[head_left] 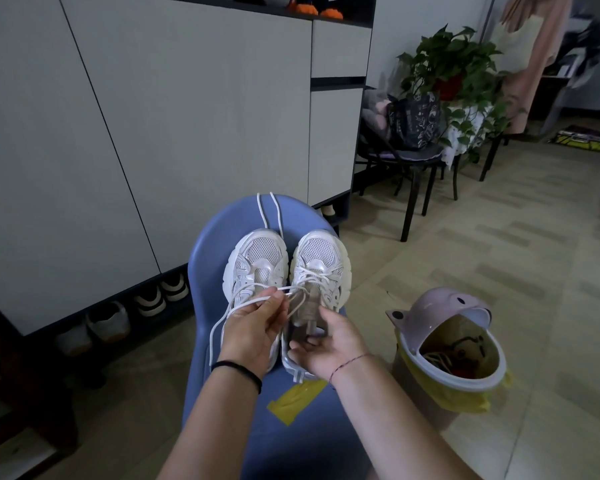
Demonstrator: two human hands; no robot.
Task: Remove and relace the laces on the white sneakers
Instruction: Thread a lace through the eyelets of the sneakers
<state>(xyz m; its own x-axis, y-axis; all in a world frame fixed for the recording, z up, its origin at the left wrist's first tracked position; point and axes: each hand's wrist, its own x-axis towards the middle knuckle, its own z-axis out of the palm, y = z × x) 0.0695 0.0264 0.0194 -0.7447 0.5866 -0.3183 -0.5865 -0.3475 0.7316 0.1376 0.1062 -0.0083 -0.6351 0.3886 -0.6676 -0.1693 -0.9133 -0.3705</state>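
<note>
Blue chair point(208, 244): L hand point(253, 327) pinches lace point(288, 288), R hand point(329, 348) grips right-side sneaker point(321, 258) at heel.

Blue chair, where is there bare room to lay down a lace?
The blue chair is bare near you, around the yellow tape, between your forearms. The middle is crowded: left sneaker, right sneaker, left hand, right hand. A loose lace lies beyond the toes.

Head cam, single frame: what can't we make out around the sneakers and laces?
All head view.
left sneaker: heel and rear eyelets behind the left hand.
right sneaker: heel collar covered by the right hand gripping it.
pinched lace: eyelet routing too small, tangled.
loose lace: far end drops past the chair edge.
bin: contents dim, half under its lid.
</note>
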